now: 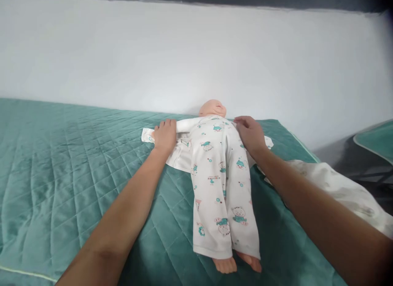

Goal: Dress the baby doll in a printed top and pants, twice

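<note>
A baby doll (212, 109) lies on its back, head toward the wall and bare feet toward me. White trousers (211, 191) printed with bears cover its legs and reach high over its torso. Under them spreads a white printed top (181, 157). My left hand (166, 134) is closed around the sleeve of the doll's outstretched arm, just short of the cuff (147, 135). On the other side, my right hand (251, 134) curls over the other sleeve beside the chest; its lower fingers are hidden. That sleeve's cuff (269, 142) shows past my wrist.
A green quilted mat (92, 167) lies beneath the doll, with a white wall (123, 52) behind it. White printed cloth (331, 183) is bunched at the right edge, partly behind my right forearm. Another green padded surface (377, 140) stands at the far right.
</note>
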`<state>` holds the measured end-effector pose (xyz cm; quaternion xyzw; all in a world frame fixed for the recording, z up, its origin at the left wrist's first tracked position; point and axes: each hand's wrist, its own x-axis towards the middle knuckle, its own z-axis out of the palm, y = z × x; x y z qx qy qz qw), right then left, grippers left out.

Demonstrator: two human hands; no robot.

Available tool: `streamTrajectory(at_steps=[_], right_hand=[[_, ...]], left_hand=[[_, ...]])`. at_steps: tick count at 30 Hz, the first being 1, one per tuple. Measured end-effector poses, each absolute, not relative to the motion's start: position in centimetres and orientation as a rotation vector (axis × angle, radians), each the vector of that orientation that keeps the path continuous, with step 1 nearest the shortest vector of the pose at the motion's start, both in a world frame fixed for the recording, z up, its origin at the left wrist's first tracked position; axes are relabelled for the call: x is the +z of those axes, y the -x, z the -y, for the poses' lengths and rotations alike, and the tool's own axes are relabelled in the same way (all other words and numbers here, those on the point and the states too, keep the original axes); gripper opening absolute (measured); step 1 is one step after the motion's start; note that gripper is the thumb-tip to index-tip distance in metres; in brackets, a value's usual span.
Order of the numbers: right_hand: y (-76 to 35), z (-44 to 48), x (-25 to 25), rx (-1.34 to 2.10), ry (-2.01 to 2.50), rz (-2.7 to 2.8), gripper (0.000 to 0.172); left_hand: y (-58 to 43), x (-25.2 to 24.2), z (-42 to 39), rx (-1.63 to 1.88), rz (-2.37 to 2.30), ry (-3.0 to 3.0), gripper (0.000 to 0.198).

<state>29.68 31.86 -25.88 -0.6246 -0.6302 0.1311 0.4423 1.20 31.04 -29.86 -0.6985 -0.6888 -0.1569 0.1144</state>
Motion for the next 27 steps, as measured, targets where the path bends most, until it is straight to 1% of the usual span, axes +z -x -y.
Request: streamTrajectory(at_steps=[3,6,9,12,15,19,21,23,25,27], right_hand=[[-31.5,-31.6,-28.8,0.256,1.570,1.565,0.035],[-31.5,-31.0,-30.3,0.178,1.554,1.594,0.038],[-31.0,-30.9,-30.3,0.157,1.583,1.642,0.040],[-30.9,-31.2,-30.0,0.134,1.648,1.689,0.041],[-31.0,-31.4,-30.0,0.121,1.677,1.712,0.041],[-31.2,-31.2,-30.1,0.116,1.663,1.711,0.041],[-31.3,-31.1,-30.1,0.098,1.677,1.705,0.043],[-31.3,-31.0,-30.1,0.079,1.695,1.701,0.044],[-31.3,-31.0,-30.1,0.077,1.696,1.702,0.044],[-31.3,-31.0,-30.1,0.092,1.680,1.700,0.043]], left_hand=[[-0.9,-30.0,-31.2,-0.447,2.045,2.024,0.033],[-0.9,-30.3,-31.3,-0.415,2.063,1.995,0.033],[-1.1,-30.4,-31.3,-0.392,2.062,1.998,0.034],[-1.5,-30.4,-31.0,-0.400,2.060,1.987,0.041],[-1.9,-30.4,-30.3,-0.476,2.007,1.990,0.050],[-2.4,-30.6,-29.1,-0.599,1.947,2.014,0.054],[-2.8,-30.4,-28.2,-0.719,1.943,2.040,0.051],[-3.5,-29.7,-27.0,-0.963,1.948,2.072,0.042],[-4.9,-28.2,-25.6,-1.262,1.953,2.097,0.033],[-7.0,-26.1,-24.6,-1.431,1.932,2.153,0.031]])
